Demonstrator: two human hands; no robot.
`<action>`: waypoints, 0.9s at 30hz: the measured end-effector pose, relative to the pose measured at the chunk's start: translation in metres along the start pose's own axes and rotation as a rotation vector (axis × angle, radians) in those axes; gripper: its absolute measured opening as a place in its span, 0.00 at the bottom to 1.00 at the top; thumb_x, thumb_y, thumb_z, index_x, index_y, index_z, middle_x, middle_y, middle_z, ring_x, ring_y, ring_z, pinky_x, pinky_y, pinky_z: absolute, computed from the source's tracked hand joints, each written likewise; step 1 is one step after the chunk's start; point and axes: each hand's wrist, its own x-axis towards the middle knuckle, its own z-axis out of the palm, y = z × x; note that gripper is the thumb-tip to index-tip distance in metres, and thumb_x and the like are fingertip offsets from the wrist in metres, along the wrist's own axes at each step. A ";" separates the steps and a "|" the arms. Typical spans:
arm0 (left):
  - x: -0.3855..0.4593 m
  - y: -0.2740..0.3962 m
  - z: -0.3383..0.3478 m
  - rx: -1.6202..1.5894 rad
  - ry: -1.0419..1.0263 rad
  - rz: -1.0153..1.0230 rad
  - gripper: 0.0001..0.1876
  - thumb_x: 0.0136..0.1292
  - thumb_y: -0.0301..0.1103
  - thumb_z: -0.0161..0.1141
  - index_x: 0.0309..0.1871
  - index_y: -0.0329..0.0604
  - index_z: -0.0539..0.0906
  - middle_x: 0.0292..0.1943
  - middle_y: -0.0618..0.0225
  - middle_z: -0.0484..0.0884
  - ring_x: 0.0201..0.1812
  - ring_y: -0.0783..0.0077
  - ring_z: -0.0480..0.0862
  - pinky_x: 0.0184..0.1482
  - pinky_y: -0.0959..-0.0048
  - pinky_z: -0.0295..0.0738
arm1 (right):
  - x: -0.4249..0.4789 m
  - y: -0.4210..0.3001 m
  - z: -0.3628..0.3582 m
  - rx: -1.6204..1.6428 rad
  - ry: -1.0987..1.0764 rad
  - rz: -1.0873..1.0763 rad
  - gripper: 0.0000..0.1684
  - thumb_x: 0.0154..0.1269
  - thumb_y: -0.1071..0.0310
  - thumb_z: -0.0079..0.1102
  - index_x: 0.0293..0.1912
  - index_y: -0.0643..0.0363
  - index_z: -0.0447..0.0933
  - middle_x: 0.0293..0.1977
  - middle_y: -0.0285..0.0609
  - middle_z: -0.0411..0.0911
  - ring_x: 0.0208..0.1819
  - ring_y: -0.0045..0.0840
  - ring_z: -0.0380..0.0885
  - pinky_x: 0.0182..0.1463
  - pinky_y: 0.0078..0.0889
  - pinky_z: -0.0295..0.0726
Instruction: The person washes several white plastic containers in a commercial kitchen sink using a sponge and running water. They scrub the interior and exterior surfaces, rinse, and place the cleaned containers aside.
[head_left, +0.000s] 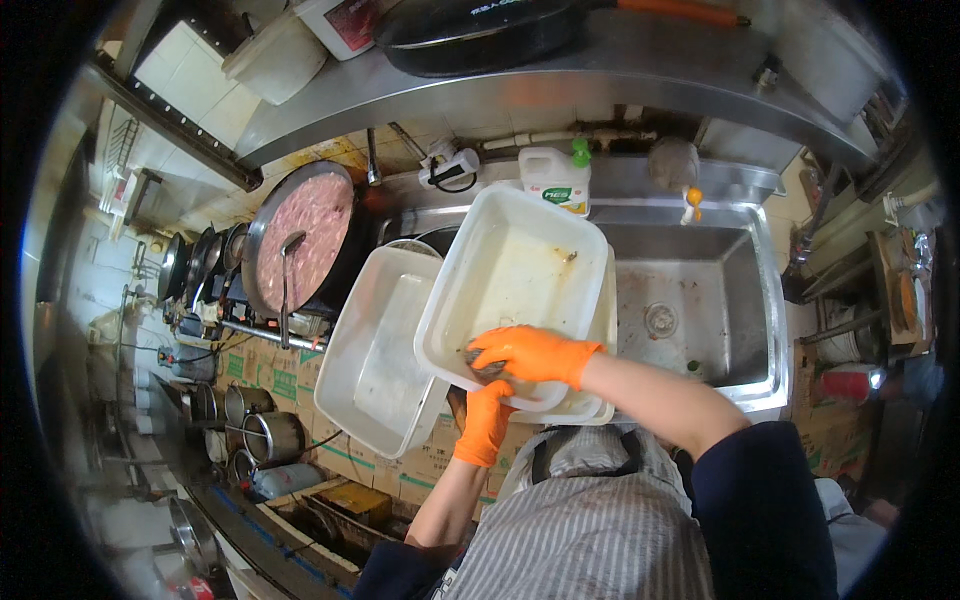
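Note:
Both my hands wear orange rubber gloves. Tilted before me is a white plastic tub (517, 262) with a little murky liquid and brown residue inside. My left hand (484, 424) grips its near rim. Inside the tub, near its lower left corner, my right hand (525, 354) holds a dark scouring pad (486, 363), probably metal, against the plastic. A second white tub (375, 352) stands to the left, partly under the first. Another pale tub (609, 322) lies beneath the one I hold, its edge showing at the right.
A steel sink basin (675, 300) is at the right. At the left, a large wok (307, 232) holds pinkish food and a ladle (285, 285). A detergent jug (556, 180) stands behind the tubs. A steel shelf (525, 90) crosses above with a black pan (480, 34).

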 end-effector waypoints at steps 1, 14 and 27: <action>-0.001 0.000 -0.004 0.002 -0.010 0.027 0.43 0.53 0.17 0.54 0.75 0.52 0.59 0.52 0.60 0.75 0.51 0.55 0.82 0.38 0.48 0.85 | -0.007 0.008 -0.006 -0.051 -0.059 -0.047 0.20 0.54 0.77 0.61 0.48 0.52 0.86 0.60 0.45 0.79 0.61 0.42 0.77 0.64 0.40 0.76; 0.000 0.003 -0.019 0.015 -0.006 0.068 0.58 0.53 0.16 0.50 0.83 0.68 0.34 0.67 0.57 0.61 0.62 0.48 0.73 0.41 0.48 0.89 | -0.019 -0.006 -0.015 -0.231 -0.213 0.278 0.18 0.52 0.80 0.57 0.37 0.47 0.87 0.43 0.36 0.85 0.48 0.39 0.81 0.50 0.42 0.80; -0.008 0.004 -0.004 -0.092 0.059 0.063 0.56 0.54 0.15 0.48 0.82 0.68 0.35 0.69 0.55 0.59 0.65 0.49 0.72 0.44 0.39 0.87 | -0.023 0.009 0.004 -0.123 0.228 0.255 0.17 0.46 0.83 0.56 0.32 0.52 0.85 0.40 0.42 0.84 0.47 0.44 0.80 0.50 0.43 0.79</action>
